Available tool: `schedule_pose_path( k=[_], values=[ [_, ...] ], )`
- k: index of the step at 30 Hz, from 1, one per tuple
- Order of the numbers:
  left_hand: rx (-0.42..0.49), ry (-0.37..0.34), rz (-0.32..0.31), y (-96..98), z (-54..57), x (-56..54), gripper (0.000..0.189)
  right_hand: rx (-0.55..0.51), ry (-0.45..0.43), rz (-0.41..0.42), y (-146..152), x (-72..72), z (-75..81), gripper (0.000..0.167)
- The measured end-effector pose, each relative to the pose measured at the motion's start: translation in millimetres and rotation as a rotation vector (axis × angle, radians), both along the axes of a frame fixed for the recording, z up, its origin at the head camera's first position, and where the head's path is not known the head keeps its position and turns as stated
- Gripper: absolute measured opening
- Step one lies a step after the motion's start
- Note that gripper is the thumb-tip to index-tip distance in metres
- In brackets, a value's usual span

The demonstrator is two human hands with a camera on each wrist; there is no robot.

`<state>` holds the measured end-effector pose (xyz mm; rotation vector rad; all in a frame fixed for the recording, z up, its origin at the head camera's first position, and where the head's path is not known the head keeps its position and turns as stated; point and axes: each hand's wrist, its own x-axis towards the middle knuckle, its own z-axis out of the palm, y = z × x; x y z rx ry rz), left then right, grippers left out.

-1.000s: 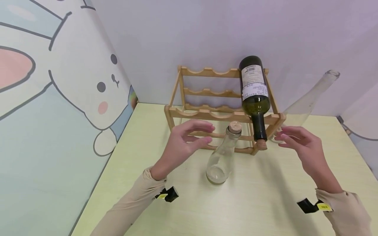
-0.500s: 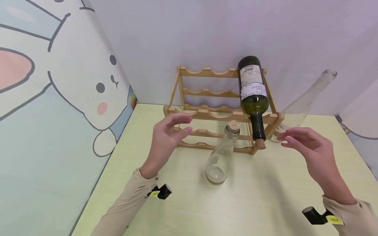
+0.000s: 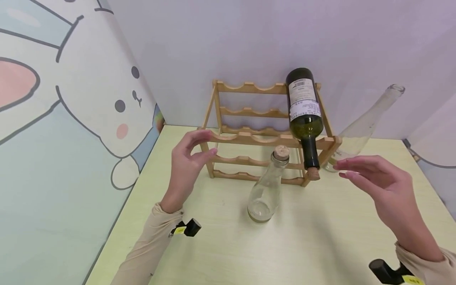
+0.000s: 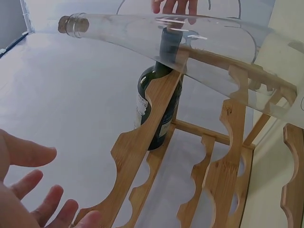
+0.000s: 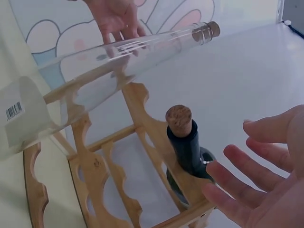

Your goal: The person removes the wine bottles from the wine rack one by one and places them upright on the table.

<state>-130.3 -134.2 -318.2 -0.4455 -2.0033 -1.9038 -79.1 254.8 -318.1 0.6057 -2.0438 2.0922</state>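
A wooden wine rack [image 3: 246, 139] stands against the back wall. On its top right place lies a dark green wine bottle [image 3: 304, 97], its corked neck toward me. In front of the rack a clear glass bottle [image 3: 263, 198] with a cork stands upright; it crosses both wrist views. My left hand [image 3: 183, 168] hovers by the rack's left front corner, thumb and fingers apart, holding nothing; contact with the wood cannot be told. To the right of the green bottle's neck, my right hand [image 3: 388, 184] is held loosely with nothing in it. The right wrist view shows its relaxed fingers [image 5: 256, 168].
Behind the rack's right side stands an uncorked clear bottle [image 3: 367, 122] with a long neck. The pale wooden table [image 3: 228, 253] meets a wall [image 3: 85, 150] with a cartoon rabbit on the left.
My left hand has moved left, away from the clear corked bottle to the rack's left corner. My right hand has drawn slightly right and toward me. The bottles and rack stay put.
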Motion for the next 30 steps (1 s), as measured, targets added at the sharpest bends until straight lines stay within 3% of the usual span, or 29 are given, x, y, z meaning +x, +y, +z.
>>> schedule_pose_path(
  k=[7, 15, 24, 30],
  values=[
    [-0.015, -0.019, 0.079, -6.5, -4.7, -4.3, 0.05, 0.037, 0.051, 0.037, -10.7, 8.3, 13.3, 0.04],
    [-0.06, -0.052, 0.167, -13.4, -16.1, -14.5, 0.053, -0.021, 0.135, 0.163, -27.3, 11.1, 22.5, 0.045],
    [-0.046, -0.138, 0.116, -15.9, -34.2, -30.8, 0.052, 0.021, 0.22, 0.222, -47.9, 10.9, 31.3, 0.047],
    [-0.102, -0.185, 0.068, -18.8, -46.3, -40.5, 0.051, 0.108, 0.233, 0.209, -65.9, 6.7, 30.1, 0.051]
  ],
)
